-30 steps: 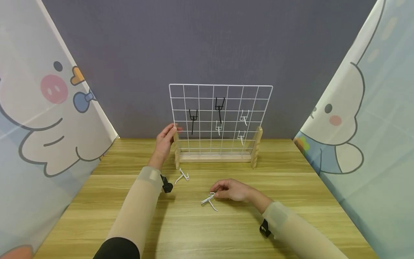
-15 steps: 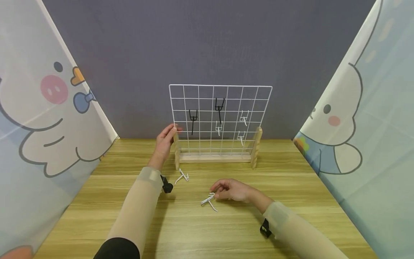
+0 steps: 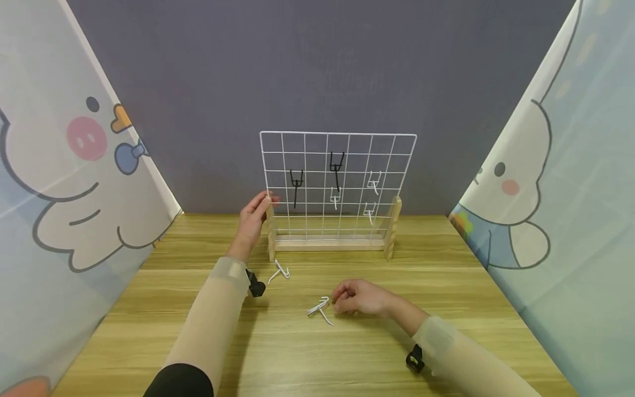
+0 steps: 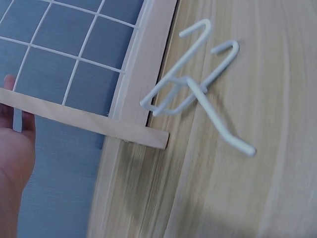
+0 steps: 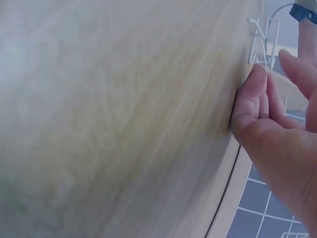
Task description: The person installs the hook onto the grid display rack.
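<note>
My left hand (image 3: 252, 220) holds the left wooden upright (image 3: 270, 231) of a white wire grid rack (image 3: 317, 188). In the left wrist view, the fingers of my left hand (image 4: 15, 158) pass behind that upright. A white wire hook (image 3: 279, 271) lies on the table just in front of it. Farther forward lies a second white hook piece (image 3: 319, 309). My right hand (image 3: 364, 298) is just right of this piece, its fingers loosely bent with nothing visible in them. The right wrist view shows thumb and fingertips close together beside the tabletop.
Two black hooks (image 3: 296, 183) hang on the grid, left and centre. Three white hooks (image 3: 373, 183) hang at its middle and right. The rack stands towards the back of the wooden table (image 3: 436, 286), before a grey backdrop (image 3: 317, 66). Printed cloths flank the table.
My right hand has drawn back a little to the right, away from the nearer white hook piece. My left hand stays on the upright; the head view has shifted slightly.
</note>
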Available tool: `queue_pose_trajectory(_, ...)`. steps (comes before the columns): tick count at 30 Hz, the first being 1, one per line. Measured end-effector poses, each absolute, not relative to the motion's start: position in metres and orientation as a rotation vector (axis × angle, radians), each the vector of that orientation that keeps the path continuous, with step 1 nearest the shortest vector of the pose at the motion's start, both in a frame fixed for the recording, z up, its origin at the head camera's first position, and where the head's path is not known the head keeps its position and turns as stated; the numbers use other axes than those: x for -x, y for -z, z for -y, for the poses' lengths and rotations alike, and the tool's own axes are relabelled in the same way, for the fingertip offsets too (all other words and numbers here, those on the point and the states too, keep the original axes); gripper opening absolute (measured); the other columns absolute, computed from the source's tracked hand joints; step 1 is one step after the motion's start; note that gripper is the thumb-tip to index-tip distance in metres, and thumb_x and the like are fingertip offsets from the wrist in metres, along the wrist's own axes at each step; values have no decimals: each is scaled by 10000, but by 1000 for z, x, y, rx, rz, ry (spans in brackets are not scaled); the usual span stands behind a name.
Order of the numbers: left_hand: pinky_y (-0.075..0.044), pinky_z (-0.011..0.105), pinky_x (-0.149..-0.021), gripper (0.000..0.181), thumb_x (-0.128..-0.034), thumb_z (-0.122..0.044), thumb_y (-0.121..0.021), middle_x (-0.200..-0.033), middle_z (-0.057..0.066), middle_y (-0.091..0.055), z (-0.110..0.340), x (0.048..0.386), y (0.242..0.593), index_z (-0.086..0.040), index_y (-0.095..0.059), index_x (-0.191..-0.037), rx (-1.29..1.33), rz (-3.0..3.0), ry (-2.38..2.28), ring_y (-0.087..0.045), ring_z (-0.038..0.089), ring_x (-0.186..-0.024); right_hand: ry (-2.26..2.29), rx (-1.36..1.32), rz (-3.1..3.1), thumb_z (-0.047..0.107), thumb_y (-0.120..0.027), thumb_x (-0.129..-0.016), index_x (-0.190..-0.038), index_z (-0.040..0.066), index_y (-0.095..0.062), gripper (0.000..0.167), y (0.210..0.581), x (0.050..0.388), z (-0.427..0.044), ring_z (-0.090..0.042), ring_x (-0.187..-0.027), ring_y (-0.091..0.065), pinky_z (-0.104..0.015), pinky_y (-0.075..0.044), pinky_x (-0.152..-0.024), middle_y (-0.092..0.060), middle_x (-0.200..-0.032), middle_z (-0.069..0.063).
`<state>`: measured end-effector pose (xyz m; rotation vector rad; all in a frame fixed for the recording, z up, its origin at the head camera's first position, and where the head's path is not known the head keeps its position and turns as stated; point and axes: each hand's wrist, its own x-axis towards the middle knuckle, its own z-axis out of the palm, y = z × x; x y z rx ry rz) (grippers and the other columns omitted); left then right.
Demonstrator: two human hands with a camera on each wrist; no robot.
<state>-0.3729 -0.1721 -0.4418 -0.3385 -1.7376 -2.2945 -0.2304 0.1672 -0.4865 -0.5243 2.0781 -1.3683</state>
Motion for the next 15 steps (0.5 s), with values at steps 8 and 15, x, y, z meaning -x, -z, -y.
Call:
queue_pose_trajectory(8, -539, 271, -1017, 225, -1156, -186, -586, -1182, -57, -822, 170, 374, 442, -138, -699, -1344, 329, 1718, 2302, -713, 258, -1248, 1343, 560, -2085, 114, -774, -1000, -1197, -34, -716, 253, 489, 227, -164, -108, -812, -586, -219, -477, -674, -690, -939, 2)
queue_pose_trajectory(15, -523, 240, -1016, 197, -1154, -207, -594, -1200, -67, -822, 171, 376, 444, -241, -741, -1281, 333, 1727, 2308, -722, 107, -1192, 1290, 601, -2144, 106, -787, -982, -1164, -6, -749, 217, 487, 223, -159, -118, -866, -586, -211, -475, -713, -700, -973, -15)
